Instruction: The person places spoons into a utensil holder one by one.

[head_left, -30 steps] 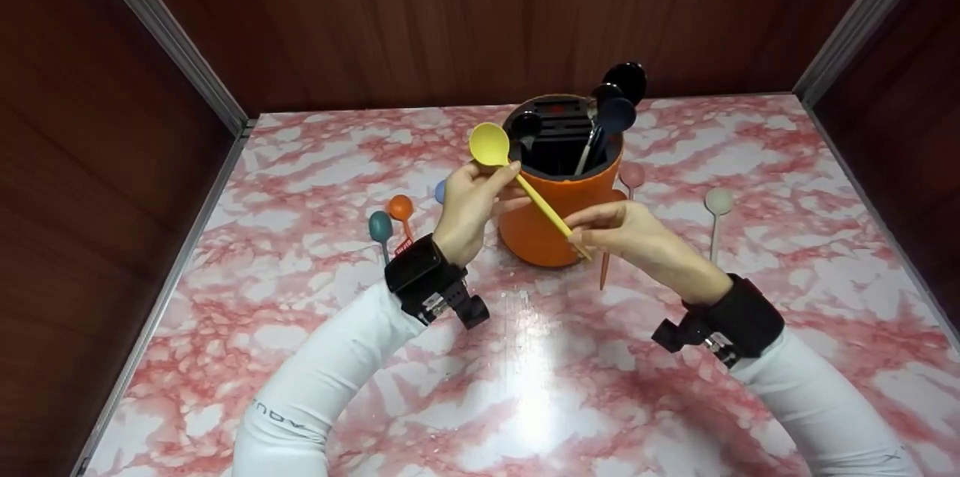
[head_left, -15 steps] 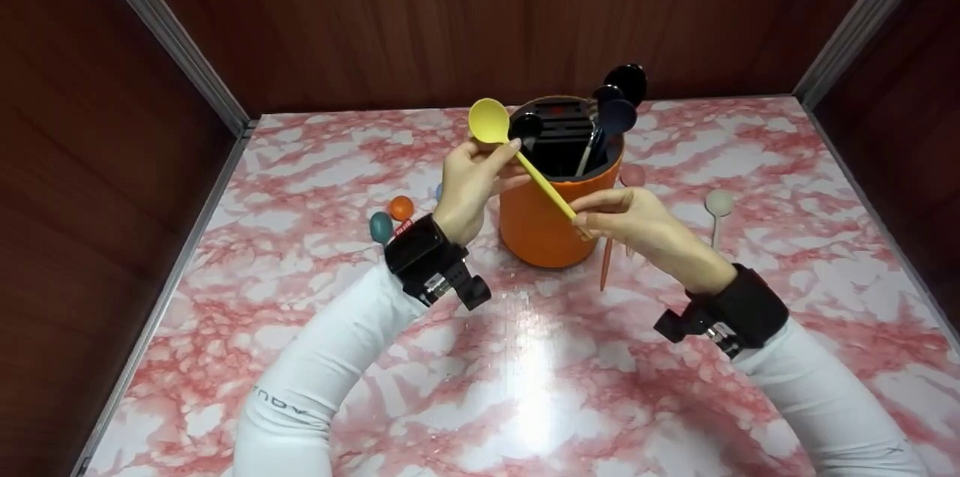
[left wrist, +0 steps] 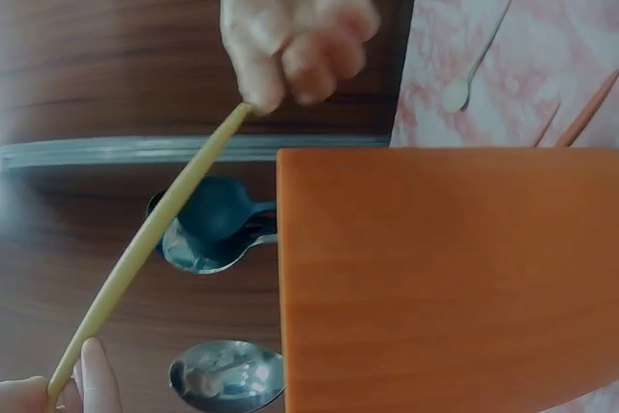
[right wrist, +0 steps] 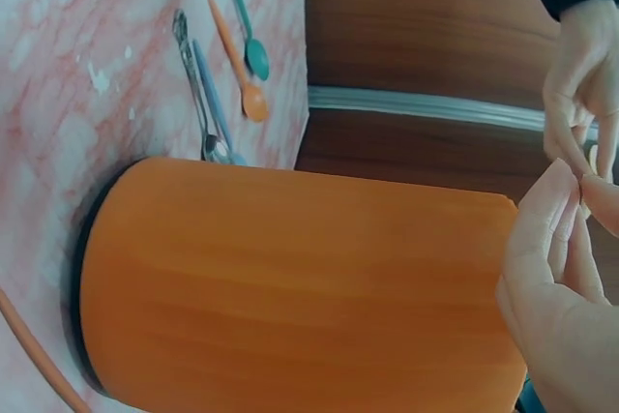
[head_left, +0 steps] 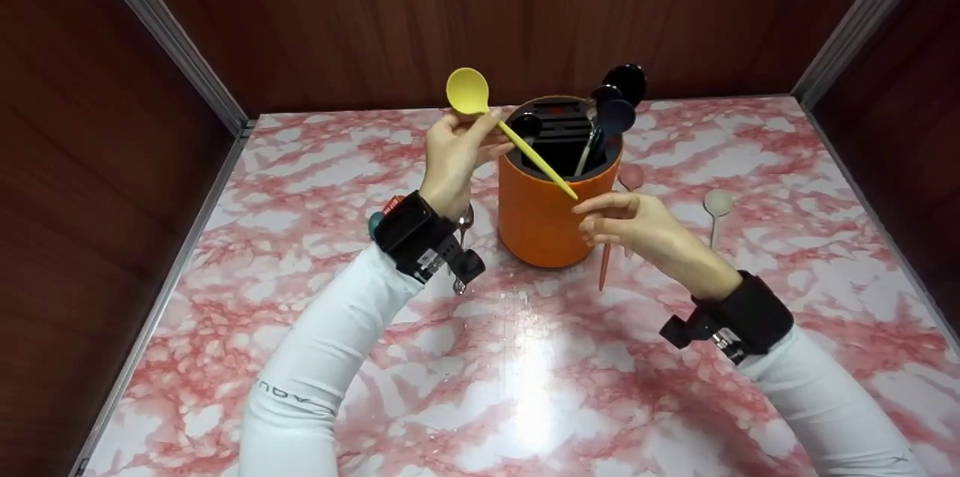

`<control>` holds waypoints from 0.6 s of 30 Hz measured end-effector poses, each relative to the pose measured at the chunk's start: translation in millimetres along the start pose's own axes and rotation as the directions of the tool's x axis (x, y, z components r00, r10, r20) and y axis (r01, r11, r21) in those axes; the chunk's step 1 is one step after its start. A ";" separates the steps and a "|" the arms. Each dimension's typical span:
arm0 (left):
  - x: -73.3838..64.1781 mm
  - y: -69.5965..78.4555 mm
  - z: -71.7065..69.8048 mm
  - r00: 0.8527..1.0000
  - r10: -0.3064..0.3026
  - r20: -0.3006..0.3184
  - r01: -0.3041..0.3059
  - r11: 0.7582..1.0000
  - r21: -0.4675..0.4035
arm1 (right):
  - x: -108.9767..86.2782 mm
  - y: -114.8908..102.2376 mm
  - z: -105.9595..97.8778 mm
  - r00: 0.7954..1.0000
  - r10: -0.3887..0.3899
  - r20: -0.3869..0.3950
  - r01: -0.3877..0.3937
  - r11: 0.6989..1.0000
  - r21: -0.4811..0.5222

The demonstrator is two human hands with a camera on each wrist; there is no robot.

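Note:
My left hand [head_left: 450, 166] pinches a yellow spoon [head_left: 529, 153] just below its bowl, high over the left side of an orange utensil holder [head_left: 551, 226]. The handle slants down to the right across the holder's front rim. Right at the handle's tip are the fingertips of my right hand [head_left: 637, 226], loosely bent with a gap between thumb and forefinger in the head view. Several dark spoons [head_left: 626, 83] stand in the holder's black slotted insert. From the left wrist, the yellow handle [left wrist: 145, 244] runs toward the right hand, and a shiny metal spoon [left wrist: 227, 374] juts past the rim.
Right of the holder lie a pink spoon [head_left: 631, 176], a cream spoon [head_left: 718, 202] and an orange handle [head_left: 604, 267]. On its left are a teal spoon [right wrist: 256, 60], an orange spoon [right wrist: 253, 102], a blue handle [right wrist: 208, 84] and metal cutlery [right wrist: 189, 65]. Wooden panels [head_left: 450, 12] enclose the table.
The yellow spoon has risen and shifted left with my left hand. My right fingers, which held the handle's lower end, have parted from it. Metal cutlery now shows beside the left wrist.

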State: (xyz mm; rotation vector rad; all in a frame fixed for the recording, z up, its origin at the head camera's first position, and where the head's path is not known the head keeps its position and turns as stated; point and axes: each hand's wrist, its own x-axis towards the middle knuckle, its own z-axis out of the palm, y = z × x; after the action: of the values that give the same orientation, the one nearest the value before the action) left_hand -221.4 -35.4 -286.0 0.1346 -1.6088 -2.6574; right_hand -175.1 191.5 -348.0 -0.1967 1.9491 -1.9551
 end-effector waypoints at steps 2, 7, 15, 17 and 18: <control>2.1 1.5 0.6 1.000 0.016 -0.003 -0.016 1.000 -0.017 | -1.2 2.1 -1.2 1.000 0.012 0.004 -0.012 1.000 0.010; 6.5 5.1 0.1 0.998 0.058 -0.024 -0.059 0.998 -0.030 | -2.6 5.7 -2.5 1.000 0.013 0.005 -0.013 1.000 0.022; 11.7 7.2 0.7 0.994 0.095 -0.056 -0.095 0.995 -0.012 | -2.9 10.7 -3.6 0.999 -0.022 0.042 0.020 0.998 0.058; 12.8 6.7 0.7 0.993 0.106 -0.059 -0.106 0.994 -0.003 | -3.3 11.7 -4.2 0.999 -0.022 0.048 0.018 0.997 0.075; 13.3 6.3 0.6 0.992 0.113 -0.062 -0.113 0.994 0.002 | -3.4 12.1 -4.5 0.999 -0.020 0.048 0.016 0.997 0.075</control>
State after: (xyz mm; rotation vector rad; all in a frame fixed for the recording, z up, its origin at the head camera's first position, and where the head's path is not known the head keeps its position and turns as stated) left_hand -234.8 -38.8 -280.9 0.1206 -1.5478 -2.5445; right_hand -171.5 197.2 -359.5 -0.2407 1.8470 -2.0111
